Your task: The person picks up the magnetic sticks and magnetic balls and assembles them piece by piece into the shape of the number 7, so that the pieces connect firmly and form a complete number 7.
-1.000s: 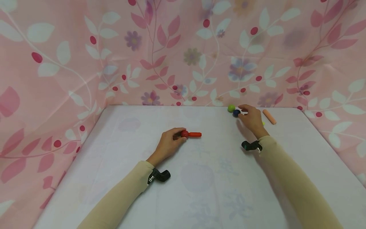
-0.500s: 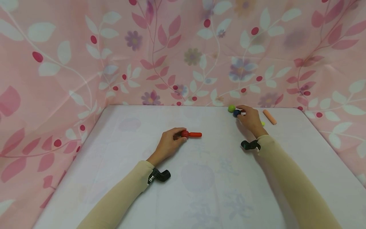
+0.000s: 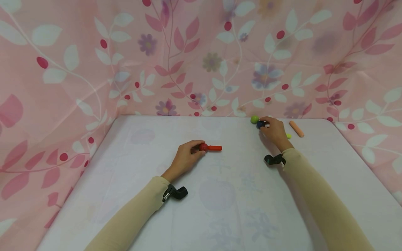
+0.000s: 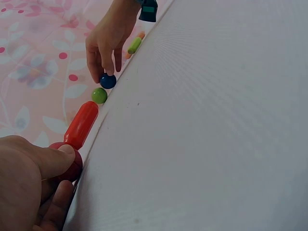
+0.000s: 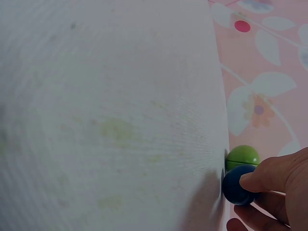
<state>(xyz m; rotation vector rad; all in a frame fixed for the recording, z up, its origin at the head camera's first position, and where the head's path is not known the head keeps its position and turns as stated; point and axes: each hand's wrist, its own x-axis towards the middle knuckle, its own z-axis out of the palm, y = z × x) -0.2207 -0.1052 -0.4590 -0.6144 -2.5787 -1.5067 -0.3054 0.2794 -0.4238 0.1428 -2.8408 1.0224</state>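
My left hand (image 3: 186,157) pinches a red ball (image 3: 203,147) on the white table, left of its middle. A faceted red stick (image 3: 215,148) points right from that ball, end against it; whether the two are joined I cannot tell. Near the table's far edge my right hand (image 3: 274,131) has its thumb and fingers on a dark blue ball (image 5: 237,186). Close beside the blue one sits a green ball (image 3: 254,119), which shows a seam line in the right wrist view. The right fingers partly cover the blue ball in the head view.
Right of my right hand lies an orange stick (image 3: 296,129). A yellow-green stick (image 4: 134,45) is partly hidden behind that hand in the head view. A pink floral cloth (image 3: 201,69) hangs along the table's far edge.
My right hand has shifted very slightly, its fingers closer about the blue ball. The left hand, the red ball and the red stick stay in place.
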